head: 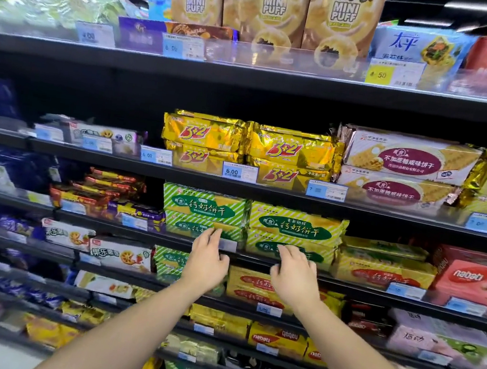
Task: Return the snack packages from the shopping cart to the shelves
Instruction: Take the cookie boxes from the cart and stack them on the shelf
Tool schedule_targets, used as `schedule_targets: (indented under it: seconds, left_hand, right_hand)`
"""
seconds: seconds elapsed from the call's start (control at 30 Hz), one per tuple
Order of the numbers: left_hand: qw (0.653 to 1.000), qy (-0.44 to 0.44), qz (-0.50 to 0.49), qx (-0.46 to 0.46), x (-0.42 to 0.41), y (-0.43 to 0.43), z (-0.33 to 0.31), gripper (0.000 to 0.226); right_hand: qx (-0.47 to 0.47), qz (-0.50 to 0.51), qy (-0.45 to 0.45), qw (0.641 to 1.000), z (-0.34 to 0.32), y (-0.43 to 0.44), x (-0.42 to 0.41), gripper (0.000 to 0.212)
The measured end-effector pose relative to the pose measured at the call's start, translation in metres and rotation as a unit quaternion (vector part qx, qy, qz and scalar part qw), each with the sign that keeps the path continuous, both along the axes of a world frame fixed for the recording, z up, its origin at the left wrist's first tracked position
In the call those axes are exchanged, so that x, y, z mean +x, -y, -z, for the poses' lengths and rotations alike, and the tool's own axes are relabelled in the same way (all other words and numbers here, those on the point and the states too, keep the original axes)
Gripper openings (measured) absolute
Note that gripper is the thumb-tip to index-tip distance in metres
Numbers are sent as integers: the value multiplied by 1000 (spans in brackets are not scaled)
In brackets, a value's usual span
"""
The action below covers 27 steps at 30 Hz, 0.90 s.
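Observation:
Two stacks of green-and-white striped biscuit packs sit side by side on a middle shelf, the left stack (204, 208) and the right stack (295, 227). My left hand (208, 261) reaches up with its fingertips at the lower pack of the left stack. My right hand (295, 275) reaches beside it, its fingertips at the lower pack of the right stack. Both hands have relaxed, slightly bent fingers and hold nothing. The shopping cart is out of view.
Gold "3+2" cracker packs (247, 142) fill the shelf above. Yellow biscuit packs (380, 262) and red Nabati boxes (472, 280) lie to the right. The black shelf edge (138, 231) carries price tags. Mini Puff bags (273, 7) stand on the top shelf.

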<state>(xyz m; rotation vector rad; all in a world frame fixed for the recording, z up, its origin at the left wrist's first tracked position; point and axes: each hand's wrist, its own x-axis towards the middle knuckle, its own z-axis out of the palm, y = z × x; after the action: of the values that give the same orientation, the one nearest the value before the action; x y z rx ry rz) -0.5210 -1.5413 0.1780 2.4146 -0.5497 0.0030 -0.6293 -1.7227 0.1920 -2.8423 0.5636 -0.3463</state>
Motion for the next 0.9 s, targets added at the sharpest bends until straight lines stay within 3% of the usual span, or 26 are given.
schedule_targets:
  seconds: [0.17, 0.43, 0.9]
  left_hand:
    - [1000, 5, 11, 27, 46, -47, 7, 67]
    - [991, 29, 84, 102, 110, -104, 8, 63]
    - [961, 92, 167, 201, 135, -129, 16, 59]
  right_hand:
    - [0, -55, 7, 998, 10, -52, 43, 57]
    - [18, 0, -6, 1000, 19, -114, 85, 58]
    - [-23, 51, -103, 993, 15, -124, 102, 51]
